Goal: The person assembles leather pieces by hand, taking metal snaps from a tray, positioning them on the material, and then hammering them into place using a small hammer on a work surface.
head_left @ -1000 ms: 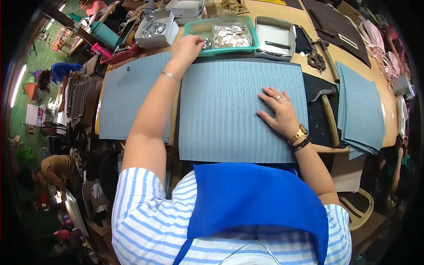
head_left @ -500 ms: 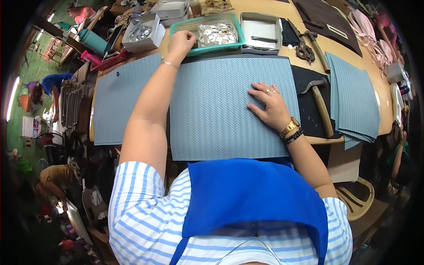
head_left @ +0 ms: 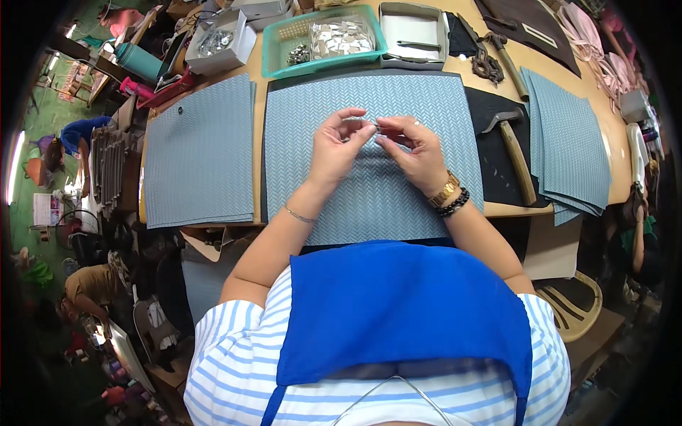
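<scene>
My left hand (head_left: 341,145) and my right hand (head_left: 412,150) meet above a blue herringbone-textured sheet (head_left: 312,206), thumbs and forefingers pinched together. Between the fingertips is a small dark metal piece (head_left: 377,128), too small to make out well. A black mat shows along the sheet's edges. Beyond it stands a green plastic basket (head_left: 323,65) with small metal pieces (head_left: 298,55) at its left and a clear bag of pale cut chips (head_left: 344,39) at its right.
A hammer (head_left: 517,156) lies on the black mat to the right, beside stacked blue sheets (head_left: 568,138). More blue sheets (head_left: 202,156) lie left, with a small dark ring on top. At the back are a white box of metal parts (head_left: 222,42), an open tray (head_left: 413,35) and pliers (head_left: 487,67).
My left hand has come back from the basket to the middle of the sheet with a small metal piece. My right hand has lifted off the sheet and joined it, fingers pinched.
</scene>
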### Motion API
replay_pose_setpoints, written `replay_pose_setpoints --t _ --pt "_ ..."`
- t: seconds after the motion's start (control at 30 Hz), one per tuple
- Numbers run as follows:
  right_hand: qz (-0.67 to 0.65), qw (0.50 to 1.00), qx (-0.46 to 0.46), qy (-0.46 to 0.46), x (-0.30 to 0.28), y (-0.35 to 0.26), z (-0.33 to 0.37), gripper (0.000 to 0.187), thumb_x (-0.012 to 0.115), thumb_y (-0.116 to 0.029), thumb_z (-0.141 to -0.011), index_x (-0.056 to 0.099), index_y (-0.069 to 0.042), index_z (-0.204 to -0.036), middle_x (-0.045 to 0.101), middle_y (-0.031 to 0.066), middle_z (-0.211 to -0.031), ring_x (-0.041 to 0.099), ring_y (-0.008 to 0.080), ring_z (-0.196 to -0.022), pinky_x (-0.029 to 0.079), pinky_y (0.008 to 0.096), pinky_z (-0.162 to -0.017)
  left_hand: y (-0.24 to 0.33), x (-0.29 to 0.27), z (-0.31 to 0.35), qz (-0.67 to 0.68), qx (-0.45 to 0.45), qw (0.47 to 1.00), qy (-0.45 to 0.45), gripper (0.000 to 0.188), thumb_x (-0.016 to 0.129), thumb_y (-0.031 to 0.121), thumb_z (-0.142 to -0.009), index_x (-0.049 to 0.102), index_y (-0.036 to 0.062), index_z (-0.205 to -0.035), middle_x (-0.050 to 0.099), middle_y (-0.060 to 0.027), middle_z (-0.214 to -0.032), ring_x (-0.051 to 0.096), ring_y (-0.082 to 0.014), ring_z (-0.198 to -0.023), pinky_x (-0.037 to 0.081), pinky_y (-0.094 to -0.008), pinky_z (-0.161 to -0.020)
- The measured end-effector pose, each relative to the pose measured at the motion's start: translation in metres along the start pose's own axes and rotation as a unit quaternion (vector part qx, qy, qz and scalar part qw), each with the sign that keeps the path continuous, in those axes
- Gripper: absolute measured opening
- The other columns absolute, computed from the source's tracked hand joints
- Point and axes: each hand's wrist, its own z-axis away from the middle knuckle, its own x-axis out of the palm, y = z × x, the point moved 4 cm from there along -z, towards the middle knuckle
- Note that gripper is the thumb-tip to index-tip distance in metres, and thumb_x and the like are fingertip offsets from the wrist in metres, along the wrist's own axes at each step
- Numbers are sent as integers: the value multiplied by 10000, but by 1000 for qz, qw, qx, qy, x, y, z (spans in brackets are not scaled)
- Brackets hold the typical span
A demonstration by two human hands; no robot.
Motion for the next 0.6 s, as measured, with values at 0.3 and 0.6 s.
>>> replay_pose_setpoints --t 0.3,0.6 --pt "44 999 20 21 -6 23 -43 241 775 -95 -922 771 -67 -1162 745 95 -1069 745 160 -911 629 299 -762 6 -8 -44 -129 72 989 -1 392 762 113 -933 624 73 -1298 753 -86 -1069 698 -185 -957 552 -328 -844" --pt "169 983 57 37 -11 68 -83 278 810 -179 -886 726 -63 -1124 777 96 -984 747 185 -838 594 317 -768 2 -15 -115 -583 139 795 -90 384 737 274 -919 708 112 -1267 699 -138 -1259 617 -332 -1219 466 -456 -1057"
